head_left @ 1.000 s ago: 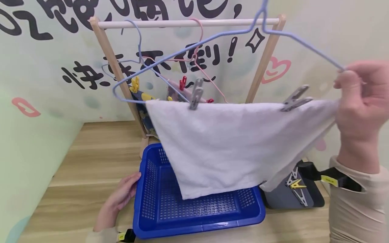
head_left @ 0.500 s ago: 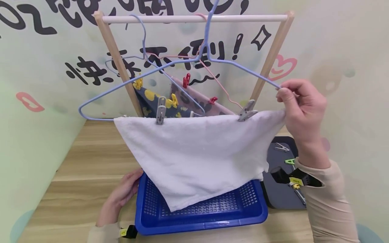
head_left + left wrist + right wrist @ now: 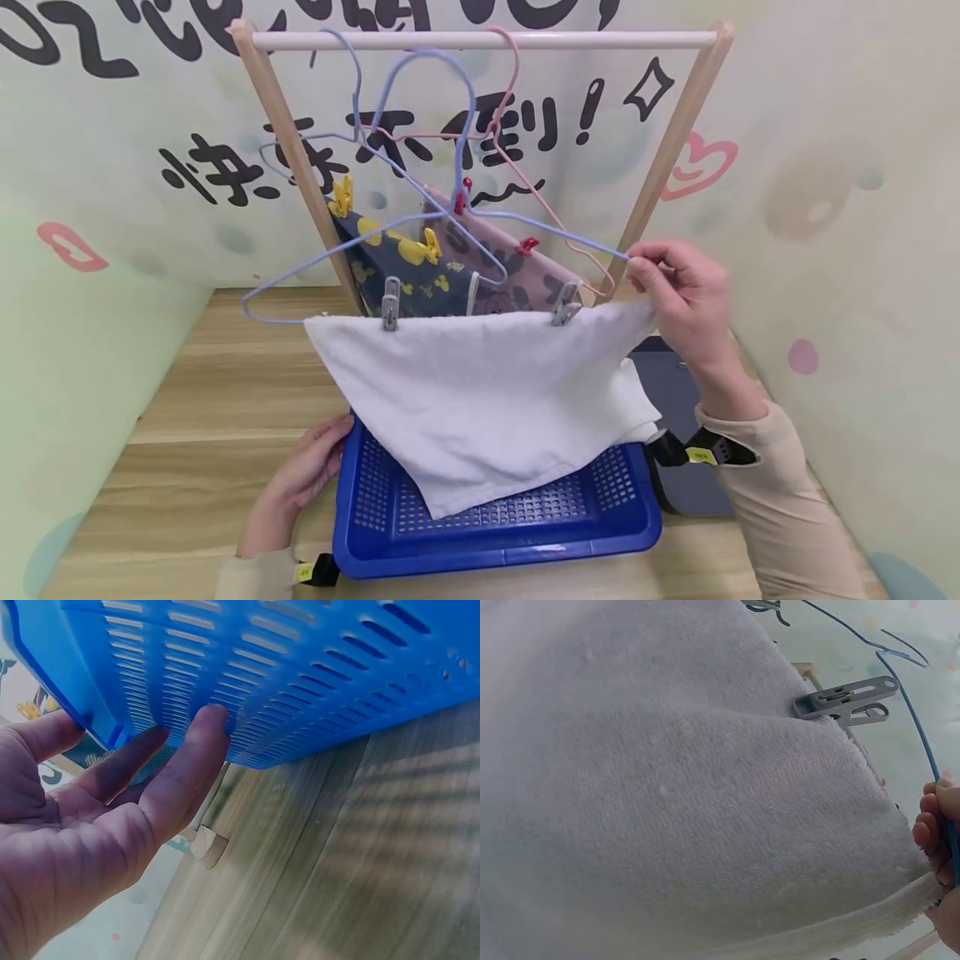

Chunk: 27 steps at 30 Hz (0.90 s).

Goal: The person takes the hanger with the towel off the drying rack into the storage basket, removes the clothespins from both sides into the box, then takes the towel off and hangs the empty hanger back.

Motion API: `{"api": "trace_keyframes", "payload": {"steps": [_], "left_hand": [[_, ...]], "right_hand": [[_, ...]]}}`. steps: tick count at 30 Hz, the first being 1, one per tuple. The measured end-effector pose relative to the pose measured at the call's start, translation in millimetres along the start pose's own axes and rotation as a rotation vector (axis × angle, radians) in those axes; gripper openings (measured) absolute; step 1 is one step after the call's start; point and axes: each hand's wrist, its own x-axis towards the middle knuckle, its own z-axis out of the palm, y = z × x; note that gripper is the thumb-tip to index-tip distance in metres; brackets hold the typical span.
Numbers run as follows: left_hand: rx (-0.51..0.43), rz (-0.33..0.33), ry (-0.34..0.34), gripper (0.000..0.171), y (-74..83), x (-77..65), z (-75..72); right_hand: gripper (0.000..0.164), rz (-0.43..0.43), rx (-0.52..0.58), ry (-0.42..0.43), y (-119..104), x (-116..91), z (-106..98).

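Note:
A white towel (image 3: 480,392) hangs from a blue hanger (image 3: 536,223), fixed by two grey clothespins (image 3: 390,305), one toward each side. My right hand (image 3: 682,292) pinches the hanger's right shoulder; in the right wrist view its fingers (image 3: 928,825) curl round the blue wire beside the towel's corner. The hanger's hook stands below the white rail (image 3: 600,40), apart from it. My left hand (image 3: 313,457) rests against the left side of a blue basket (image 3: 495,560). Seen from the left wrist, its fairly straight fingers (image 3: 180,776) touch the basket's slotted wall.
On a wooden rack (image 3: 675,150) hang another blue hanger (image 3: 356,87) with a dark patterned cloth (image 3: 375,267) and a pink hanger (image 3: 551,212) with a pink cloth (image 3: 510,275). A dark tray (image 3: 686,450) lies right of the basket, partly hidden by my right arm.
My right hand has carried the blue hanger and towel left, down and away toward the rack. The hanger's hook has come into full view. My left hand stays at the basket.

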Motion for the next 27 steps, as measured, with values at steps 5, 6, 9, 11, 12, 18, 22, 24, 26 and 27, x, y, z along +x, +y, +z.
{"api": "trace_keyframes", "payload": {"steps": [5, 6, 9, 11, 12, 18, 22, 24, 26, 27], "left_hand": [[-0.071, 0.031, -0.053, 0.028, -0.4, 0.4, -2.9], [-0.081, 0.035, -0.059, 0.029, -0.2, 0.7, -3.1], [-0.086, 0.044, -0.071, 0.031, 0.6, 1.1, -3.0], [-0.078, 0.047, -0.070, 0.032, 1.1, 1.2, -3.0], [-0.074, 0.050, -0.072, 0.032, 1.3, 1.2, -3.0], [-0.083, 0.056, -0.082, 0.032, 1.1, 1.8, -3.0], [-0.094, 0.061, -0.083, 0.033, 0.2, 1.8, -2.8], [-0.090, 0.059, -0.073, 0.031, 0.2, 1.9, -2.5], [-0.083, 0.058, -0.060, 0.029, 0.0, 1.7, -2.4], [-0.078, 0.058, -0.052, 0.028, -0.2, 1.7, -2.2]], "right_hand": [[0.007, 0.019, 0.023, -0.105, 16, -15, 0], [0.007, 0.033, 0.031, -0.124, 18, -19, 0], [0.003, 0.091, 0.081, -0.166, 25, -31, -1], [0.012, 0.132, 0.126, -0.183, 28, -38, -2], [0.016, 0.146, 0.150, -0.188, 30, -42, -2], [0.014, 0.217, 0.226, -0.198, 36, -58, -3], [0.011, 0.257, 0.215, -0.210, 39, -67, -3], [0.013, 0.276, 0.197, -0.214, 41, -71, -3], [0.013, 0.285, 0.185, -0.226, 42, -75, -4], [0.014, 0.285, 0.176, -0.235, 42, -77, -4]]}}
